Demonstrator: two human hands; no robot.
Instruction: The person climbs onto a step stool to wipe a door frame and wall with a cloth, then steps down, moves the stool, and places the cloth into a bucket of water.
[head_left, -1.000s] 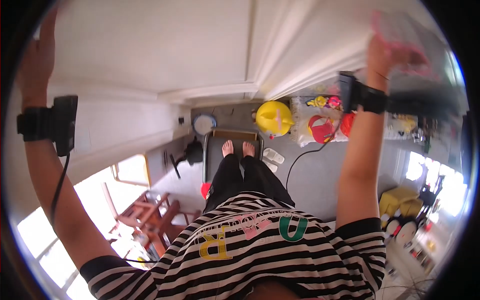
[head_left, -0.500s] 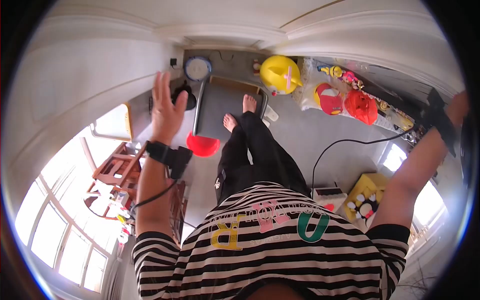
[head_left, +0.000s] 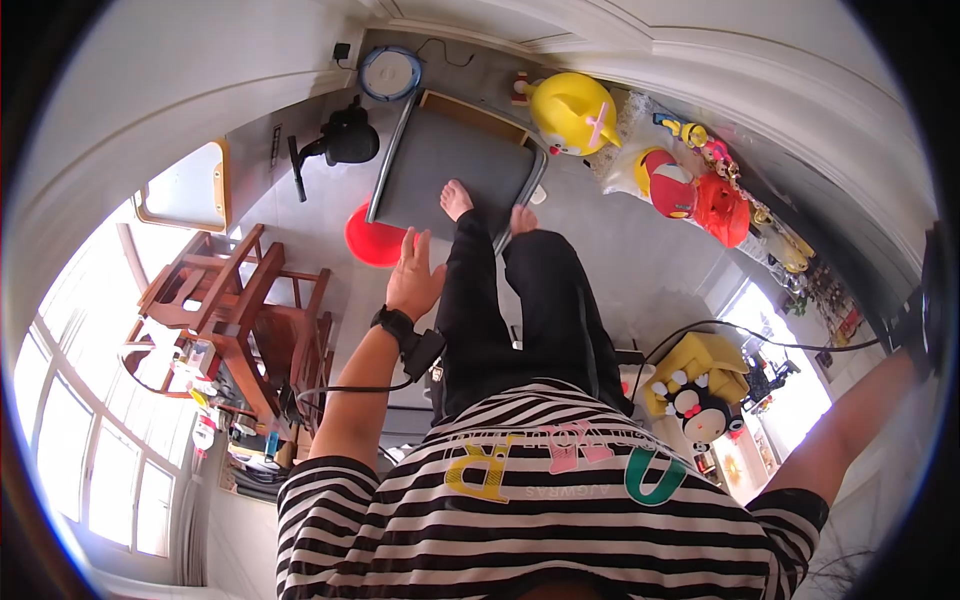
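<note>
My left hand (head_left: 415,278) hangs beside my left thigh with its fingers apart and nothing in it; the red basin (head_left: 372,238) on the floor is nearest to it. My right arm reaches out to the right edge of the view, where a dark strap and device (head_left: 915,315) show at the wrist. The fingers of my right hand are out of sight. Under me is a grey-topped stool or seat (head_left: 420,170) with a metal frame. One bare foot (head_left: 456,199) rests on it, and the other (head_left: 522,219) is at its edge.
A yellow round toy (head_left: 570,112) stands near the wall. Right of it are a red bag (head_left: 720,210) and small figures. Wooden chairs (head_left: 230,310) stand at the left by the windows. A black-and-white plush (head_left: 698,410) sits at a yellow box. A round white device (head_left: 390,74) lies upper left.
My left hand has come down from the wall to my thigh. The clear pink-edged plastic seen around my right hand is out of view. My feet have shifted on the seat.
</note>
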